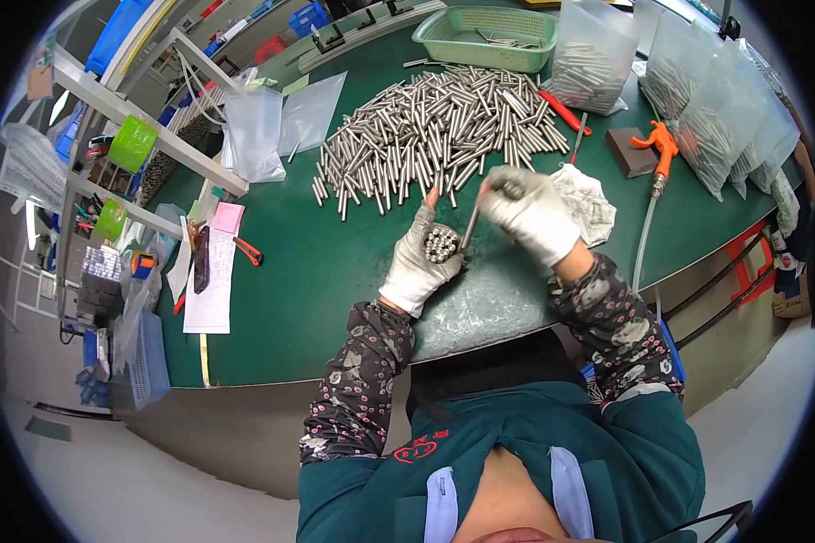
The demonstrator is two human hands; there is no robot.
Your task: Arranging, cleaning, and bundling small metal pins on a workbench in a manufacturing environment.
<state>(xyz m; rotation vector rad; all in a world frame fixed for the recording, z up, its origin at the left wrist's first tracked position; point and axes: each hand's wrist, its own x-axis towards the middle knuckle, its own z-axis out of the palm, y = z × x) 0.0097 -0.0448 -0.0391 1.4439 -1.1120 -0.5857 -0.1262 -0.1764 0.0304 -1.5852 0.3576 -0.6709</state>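
Observation:
My left hand point(417, 270), in a white glove with the thumb bare, is closed around a bundle of short metal pins point(441, 244). Their round, shiny ends face up. To its right, my right hand point(536, 215), also gloved, is raised and blurred by motion. Its fingers curl around grey metal pieces point(512, 189) that look like more pins. A single metal pin point(470, 226) stands slanted between the two hands; whether the right fingertips touch it I cannot tell. Beyond both hands, a wide heap of loose pins point(435, 127) covers the green tabletop point(281, 299).
A crumpled white cloth point(587, 204), an orange air gun point(661, 149) with its hose, and a brown block point(631, 152) lie right. Behind are red-handled pliers point(566, 113), pin-filled bags point(593, 59) and a green basket point(489, 32). Papers point(210, 281) and an orange cutter point(248, 252) lie left.

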